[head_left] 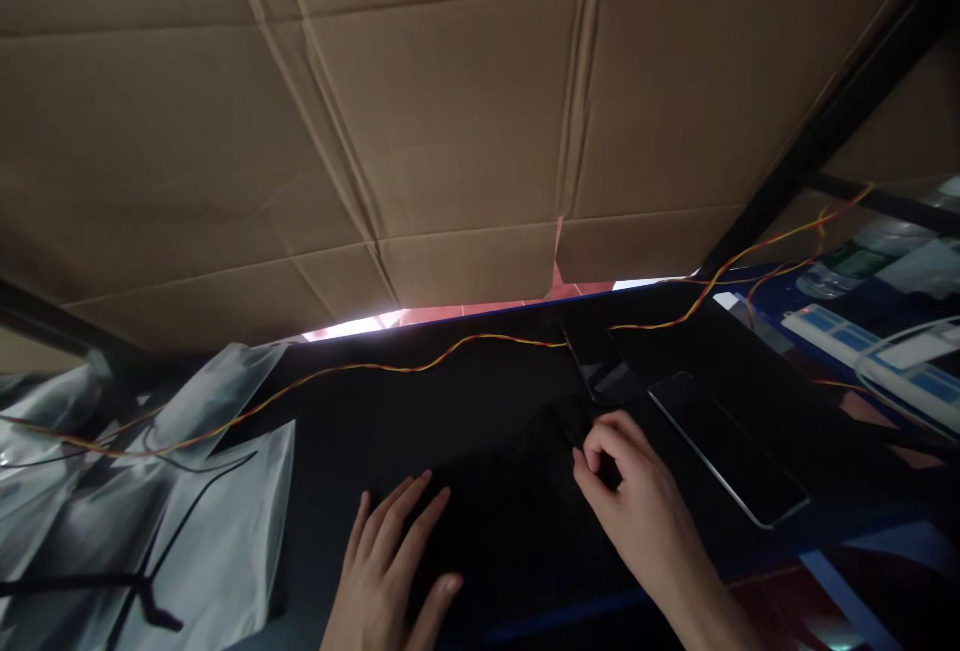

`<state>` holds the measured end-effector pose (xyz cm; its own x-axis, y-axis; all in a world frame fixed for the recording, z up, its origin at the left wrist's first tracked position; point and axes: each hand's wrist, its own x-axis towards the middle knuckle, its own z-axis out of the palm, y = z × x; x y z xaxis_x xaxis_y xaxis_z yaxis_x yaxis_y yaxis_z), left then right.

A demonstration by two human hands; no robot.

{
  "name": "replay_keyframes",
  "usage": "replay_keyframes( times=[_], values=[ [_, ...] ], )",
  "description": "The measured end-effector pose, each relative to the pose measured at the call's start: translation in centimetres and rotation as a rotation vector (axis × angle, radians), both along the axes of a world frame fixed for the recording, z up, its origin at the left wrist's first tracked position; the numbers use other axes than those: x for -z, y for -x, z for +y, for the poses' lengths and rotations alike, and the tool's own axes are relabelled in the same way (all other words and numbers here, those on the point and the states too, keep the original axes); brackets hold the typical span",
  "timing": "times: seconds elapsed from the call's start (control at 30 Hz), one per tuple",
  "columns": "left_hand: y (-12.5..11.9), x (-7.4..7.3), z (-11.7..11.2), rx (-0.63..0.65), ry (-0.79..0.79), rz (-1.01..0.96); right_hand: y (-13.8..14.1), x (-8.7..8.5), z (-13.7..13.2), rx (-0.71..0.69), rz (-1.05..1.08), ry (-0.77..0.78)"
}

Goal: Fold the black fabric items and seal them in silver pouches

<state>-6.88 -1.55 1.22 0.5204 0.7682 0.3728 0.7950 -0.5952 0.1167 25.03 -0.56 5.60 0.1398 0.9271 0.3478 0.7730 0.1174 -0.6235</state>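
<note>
My left hand [394, 561] lies with its fingers spread on a black tabletop [495, 421], near the front, with nothing in it. To its right, my right hand [637, 496] is closed, with the thumb and curled fingers forming a loop. Whatever those fingertips hold, if anything, is too dark to make out. Just beyond that hand lies a dark smartphone [600, 363]. A second, larger smartphone [727, 446] with a dark screen and a pale edge rests beside the right hand, tilted toward the front right.
Twisted red and yellow wire [480, 337] crosses the table's back. Clear plastic bags [225, 541] and a black cord [75, 586] are at left. On the right are a white and blue power strip [877, 351] and a plastic bottle [840, 271]. Cardboard [450, 131] stands behind.
</note>
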Motion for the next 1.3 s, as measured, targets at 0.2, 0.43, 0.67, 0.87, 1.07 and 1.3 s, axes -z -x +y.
replay_keyframes(
  times=[0.2,0.43,0.67,0.87,1.07,1.3],
  values=[
    [-2.8,0.4,0.3,0.083,0.029,-0.135,4.8,-3.7,-1.2,-0.141,-0.208,-0.015],
    [-1.6,0.7,0.5,-0.065,-0.025,-0.24,5.2,-2.8,-2.8,-0.564,0.102,0.206],
    [-2.9,-1.8,-0.7,0.112,0.049,-0.121,-0.8,-0.5,-5.2,-0.553,-0.151,0.135],
    [-3.5,-1.3,0.4,0.243,0.075,-0.013,0.3,2.3,-6.0,-0.534,-0.339,0.021],
    [-3.7,-0.7,-0.2,0.24,0.134,-0.064,4.6,4.5,-4.7,-0.372,-0.212,-0.165],
    [-2.6,-2.2,-0.8,0.295,-0.043,-0.027,2.1,1.1,-3.6,-0.581,-0.219,-0.162]
  ],
)
